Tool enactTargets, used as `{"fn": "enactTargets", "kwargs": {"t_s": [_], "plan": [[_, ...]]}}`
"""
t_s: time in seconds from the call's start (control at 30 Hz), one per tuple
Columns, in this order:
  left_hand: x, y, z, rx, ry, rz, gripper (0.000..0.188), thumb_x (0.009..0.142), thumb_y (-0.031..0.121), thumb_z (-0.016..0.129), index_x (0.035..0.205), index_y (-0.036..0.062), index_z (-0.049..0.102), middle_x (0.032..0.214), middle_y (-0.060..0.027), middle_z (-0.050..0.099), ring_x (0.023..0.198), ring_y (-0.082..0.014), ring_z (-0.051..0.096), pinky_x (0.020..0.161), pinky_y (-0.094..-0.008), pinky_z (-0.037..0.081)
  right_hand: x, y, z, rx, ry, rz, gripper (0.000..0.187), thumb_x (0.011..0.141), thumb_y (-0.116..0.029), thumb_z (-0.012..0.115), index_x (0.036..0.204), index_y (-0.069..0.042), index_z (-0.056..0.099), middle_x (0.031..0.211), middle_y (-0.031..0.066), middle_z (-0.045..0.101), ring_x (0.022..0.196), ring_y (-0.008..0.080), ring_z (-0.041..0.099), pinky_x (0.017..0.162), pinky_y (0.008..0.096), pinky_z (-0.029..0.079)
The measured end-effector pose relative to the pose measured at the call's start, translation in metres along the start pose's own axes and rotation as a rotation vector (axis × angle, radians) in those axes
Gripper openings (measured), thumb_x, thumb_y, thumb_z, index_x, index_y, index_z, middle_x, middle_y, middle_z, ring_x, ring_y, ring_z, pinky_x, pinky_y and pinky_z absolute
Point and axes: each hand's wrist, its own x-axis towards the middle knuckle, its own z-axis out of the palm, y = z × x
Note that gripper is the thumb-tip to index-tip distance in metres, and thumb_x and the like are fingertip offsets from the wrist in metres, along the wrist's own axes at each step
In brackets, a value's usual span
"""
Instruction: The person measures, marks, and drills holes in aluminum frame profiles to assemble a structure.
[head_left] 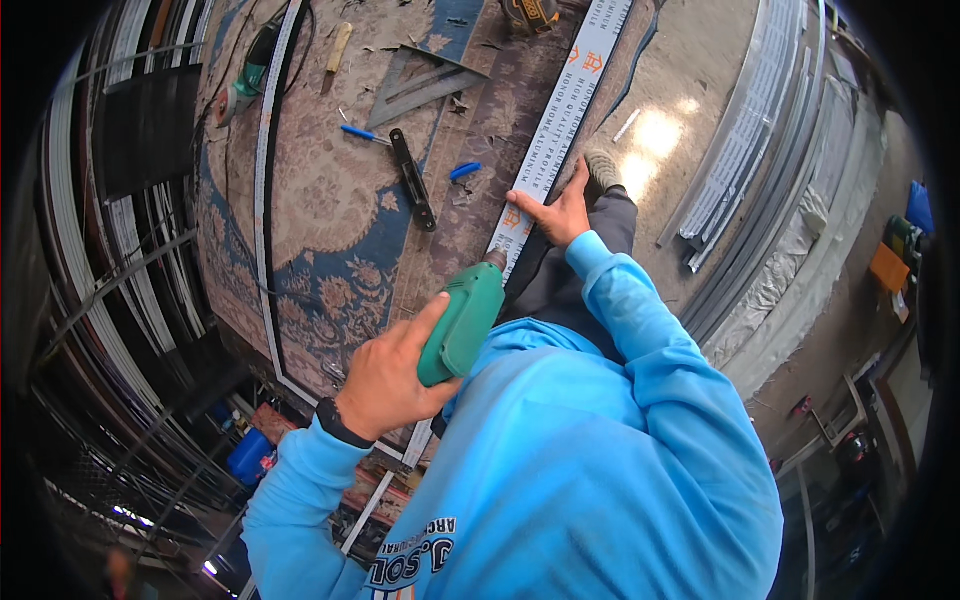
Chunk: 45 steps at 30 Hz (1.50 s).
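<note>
Floral-carpeted bench [310, 170]: our left fingers [425, 322] clasp a green drill [465, 325], right fingers [580, 180] spread on a white-wrapped profile [560, 130]. Slack bracing — it might skid.

And here's the green power drill [465, 325], its housing smooth moulded plastic with a soft sheen, right against the long profile [562, 125], which wears a smooth, pale printed film. Underneath, it's woven cloth: a patterned carpet [320, 190], matt and scuffed. The set square [428, 88] looks like dull grey metal, the pen [362, 133] glossy blue plastic. Over there, the hard floor [655, 130] gleams, while the sweatshirt [590, 450] is matt, soft blue fabric.
</note>
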Motion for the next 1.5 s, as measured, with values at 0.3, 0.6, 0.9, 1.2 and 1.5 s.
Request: {"fn": "enactTargets", "kwargs": {"t_s": [0.3,0.6,0.9,1.2,1.5], "plan": [[-0.011,-0.007,0.017,-0.024,0.050,0.016,0.093,0.085,0.033,0.088,0.162,0.0038,0.045,0.127,-0.0297,0.072,0.107,-0.0493,0.075,0.087,-0.0518,0.063,0.002,0.005,-0.002,0.004,-0.022,0.012,0.145,0.074,-0.032,0.103,0.164,0.010,-0.002,0.154,0.0321,0.050,0.143,0.0378,0.054,0.124,0.0438,0.042],[-0.011,-0.016,0.026,-0.143,0.153,0.048,0.090,0.088,0.034,0.088,0.160,0.0016,0.046,0.131,-0.0297,0.072,0.110,-0.0465,0.076,0.091,-0.0488,0.063,0.002,0.003,-0.001,-0.068,0.001,0.026,0.144,0.072,-0.035,0.105,0.163,0.010,0.002,0.151,0.0318,0.052,0.141,0.0368,0.056,0.122,0.0427,0.044],[-0.015,-0.029,0.034,-0.230,0.167,0.047,0.088,0.088,0.028,0.087,0.160,-0.0002,0.045,0.132,-0.0300,0.072,0.113,-0.0449,0.076,0.094,-0.0477,0.063,-0.002,-0.012,0.000,-0.045,-0.003,0.048,0.143,0.072,-0.031,0.105,0.162,0.010,0.001,0.149,0.0319,0.053,0.138,0.0352,0.058,0.117,0.0418,0.050],[-0.020,-0.039,0.043,-0.333,0.165,0.001,0.085,0.089,0.027,0.087,0.159,0.0000,0.047,0.130,-0.0288,0.073,0.116,-0.0405,0.077,0.095,-0.0456,0.062,-0.002,-0.004,0.000,-0.025,-0.013,0.071,0.145,0.073,-0.030,0.104,0.162,0.011,-0.002,0.150,0.0310,0.052,0.138,0.0357,0.058,0.119,0.0422,0.049],[0.038,-0.062,-0.049,-0.706,-0.077,-0.215,0.055,0.096,0.030,0.084,0.138,0.0009,0.064,0.109,-0.0095,0.075,0.087,-0.0133,0.072,0.069,-0.0304,0.061,0.011,0.010,0.000,-0.001,-0.059,0.030,0.142,0.078,-0.020,0.101,0.160,0.009,-0.011,0.144,0.0288,0.056,0.128,0.0352,0.067,0.107,0.0450,0.060]]}}
